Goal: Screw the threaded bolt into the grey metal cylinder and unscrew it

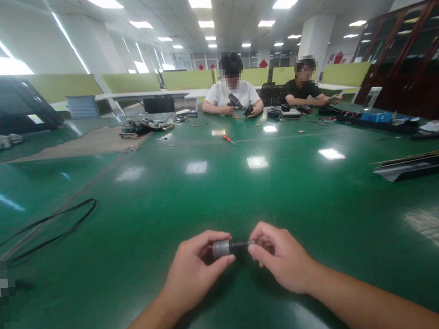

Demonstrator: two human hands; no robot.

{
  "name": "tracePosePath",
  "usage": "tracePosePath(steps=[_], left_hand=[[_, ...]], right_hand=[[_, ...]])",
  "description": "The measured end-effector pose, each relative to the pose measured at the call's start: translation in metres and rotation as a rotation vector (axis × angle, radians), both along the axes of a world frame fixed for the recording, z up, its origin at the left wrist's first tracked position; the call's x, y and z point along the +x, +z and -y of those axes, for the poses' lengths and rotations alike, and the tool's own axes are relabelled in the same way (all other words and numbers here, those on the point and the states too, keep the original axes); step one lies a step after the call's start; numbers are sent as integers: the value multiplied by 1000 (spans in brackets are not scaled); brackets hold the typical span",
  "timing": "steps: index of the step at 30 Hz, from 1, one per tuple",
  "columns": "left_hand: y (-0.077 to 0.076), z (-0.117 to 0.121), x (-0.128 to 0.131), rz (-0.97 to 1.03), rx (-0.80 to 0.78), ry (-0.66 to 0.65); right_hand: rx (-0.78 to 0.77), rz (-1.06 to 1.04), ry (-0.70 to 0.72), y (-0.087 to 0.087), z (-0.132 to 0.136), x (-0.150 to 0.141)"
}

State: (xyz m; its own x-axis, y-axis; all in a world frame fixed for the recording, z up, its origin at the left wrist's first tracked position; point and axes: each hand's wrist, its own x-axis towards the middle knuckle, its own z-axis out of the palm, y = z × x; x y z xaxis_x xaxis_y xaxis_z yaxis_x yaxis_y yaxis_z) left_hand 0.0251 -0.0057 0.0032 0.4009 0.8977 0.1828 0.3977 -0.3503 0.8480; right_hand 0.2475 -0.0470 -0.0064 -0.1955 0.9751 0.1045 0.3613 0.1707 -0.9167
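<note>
My left hand [196, 269] is closed around a small silver cylinder [221, 247], which looks like a little motor, held just above the green table [222, 195]. A thin dark shaft [242, 244] sticks out of the cylinder to the right. My right hand [279, 259] pinches the far end of that shaft between thumb and fingers. Both hands meet near the table's front edge, at the lower middle of the view.
A black cable loop [51, 225] lies at the left. A red-handled screwdriver [228, 139] rests mid-table. Two seated people [233, 99] work with tools at the far side. Dark flat strips [419, 165] lie at the right, a blue box [377, 117] beyond.
</note>
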Motion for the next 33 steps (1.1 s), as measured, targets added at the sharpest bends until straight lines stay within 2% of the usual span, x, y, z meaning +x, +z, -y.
tracePosePath(steps=[33], left_hand=[[0, -1, -2, -5, 7, 10]], right_hand=[[3, -26, -23, -4, 0, 1]])
